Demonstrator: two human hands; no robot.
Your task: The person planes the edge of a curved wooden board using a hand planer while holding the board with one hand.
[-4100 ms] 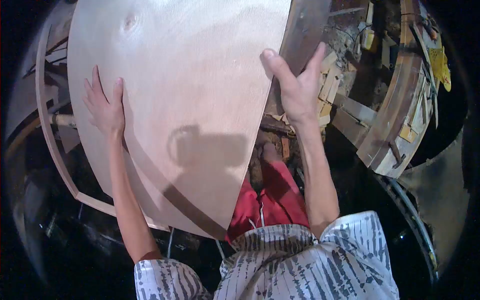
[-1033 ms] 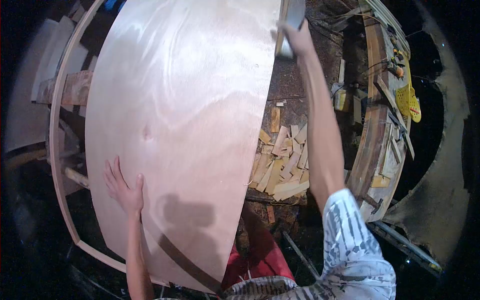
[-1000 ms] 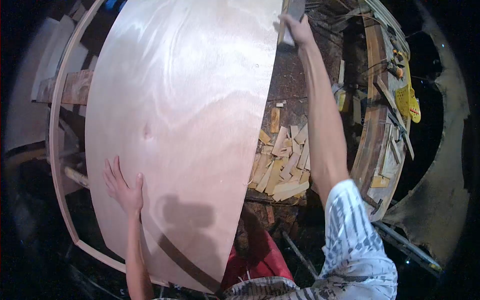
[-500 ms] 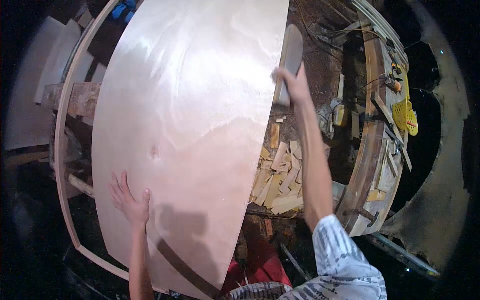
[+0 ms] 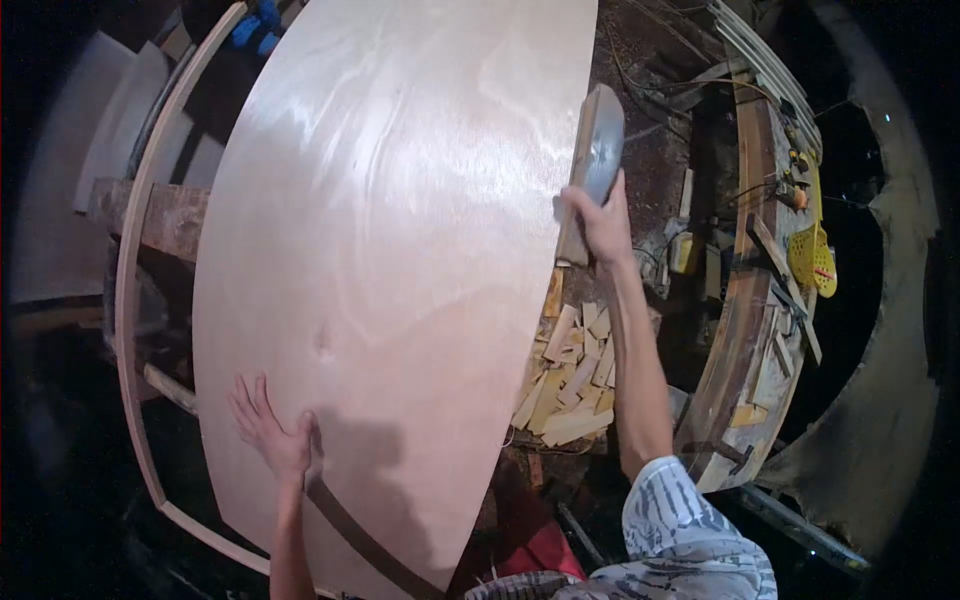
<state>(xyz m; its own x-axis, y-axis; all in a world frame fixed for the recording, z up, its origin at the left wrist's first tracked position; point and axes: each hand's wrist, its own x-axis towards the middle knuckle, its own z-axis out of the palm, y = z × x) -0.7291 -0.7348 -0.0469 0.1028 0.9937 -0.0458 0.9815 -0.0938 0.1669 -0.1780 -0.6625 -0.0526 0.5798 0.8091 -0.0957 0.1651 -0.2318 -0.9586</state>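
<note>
A large pale plywood panel [image 5: 400, 260] fills the middle of the view, its right edge running up and away. Flat on its lower left part lies my left hand [image 5: 272, 432], fingers spread, holding nothing. At the panel's right edge my right hand [image 5: 602, 222] grips a long wooden block with a grey rounded top [image 5: 602, 150]. The block lies along the edge, with my thumb on the panel side. Its underside is hidden.
Thin wood offcuts [image 5: 575, 385] lie piled right of the panel. Further right, a curved wooden beam [image 5: 735, 350] carries tools and a yellow perforated object [image 5: 811, 258]. A curved wooden frame strip [image 5: 130, 300] runs along the left. Blue items [image 5: 262, 25] show at the upper left.
My right hand now holds the block; earlier it rested open at the panel's edge. Over the last second, hand and block have come down the edge towards me. My left hand remains on the panel.
</note>
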